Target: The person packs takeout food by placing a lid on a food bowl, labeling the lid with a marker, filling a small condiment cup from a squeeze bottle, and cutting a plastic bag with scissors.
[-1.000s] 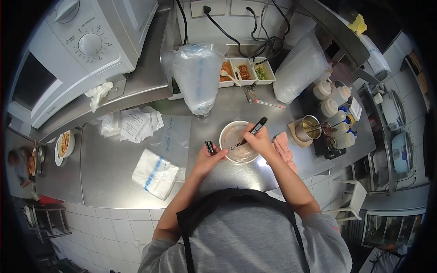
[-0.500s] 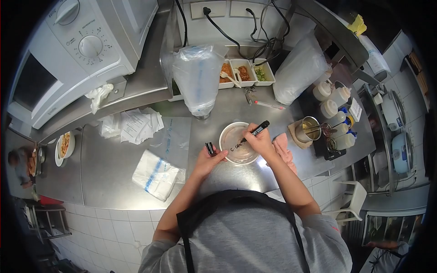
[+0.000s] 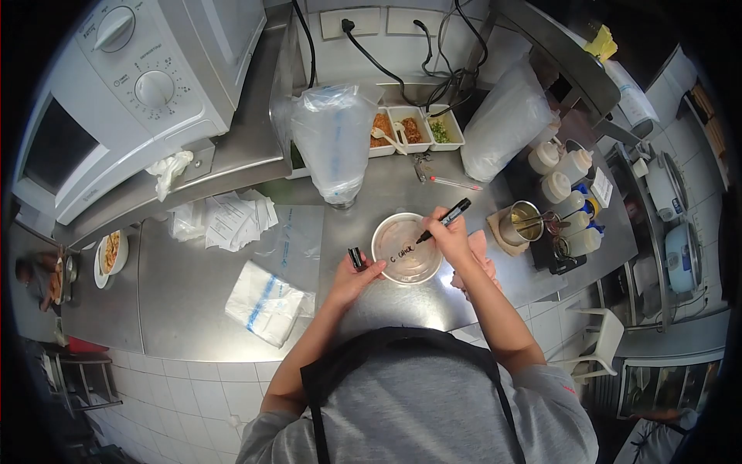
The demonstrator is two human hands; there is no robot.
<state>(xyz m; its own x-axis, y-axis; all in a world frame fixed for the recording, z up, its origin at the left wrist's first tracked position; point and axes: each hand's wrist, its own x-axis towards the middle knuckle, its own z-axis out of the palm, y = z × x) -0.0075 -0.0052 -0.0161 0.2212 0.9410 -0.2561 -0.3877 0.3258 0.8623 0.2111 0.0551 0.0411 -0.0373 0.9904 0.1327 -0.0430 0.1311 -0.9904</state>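
Note:
On the steel counter in front of me stands a round white tub [image 3: 408,267] with a see-through lid that carries black handwriting. Gripped in my right hand [image 3: 448,234] is a black marker [image 3: 446,219], its tip at the lid beside the last letters. My left hand [image 3: 358,277] is closed around the marker's black cap [image 3: 355,258], and its thumb touches the left rim of the tub. A pink cloth [image 3: 479,263] lies just right of the tub, partly behind my right forearm.
Behind the tub stand a bag-covered stack [image 3: 331,147] and white food trays [image 3: 412,134]. Folded plastic bags [image 3: 267,301] and papers [image 3: 236,220] lie left. A metal pot [image 3: 520,223] and squeeze bottles [image 3: 556,185] stand right. Far left is another person [image 3: 35,282].
More letters now stand on the lid. My right hand and the marker have shifted slightly right, while my left hand stays at the tub's rim.

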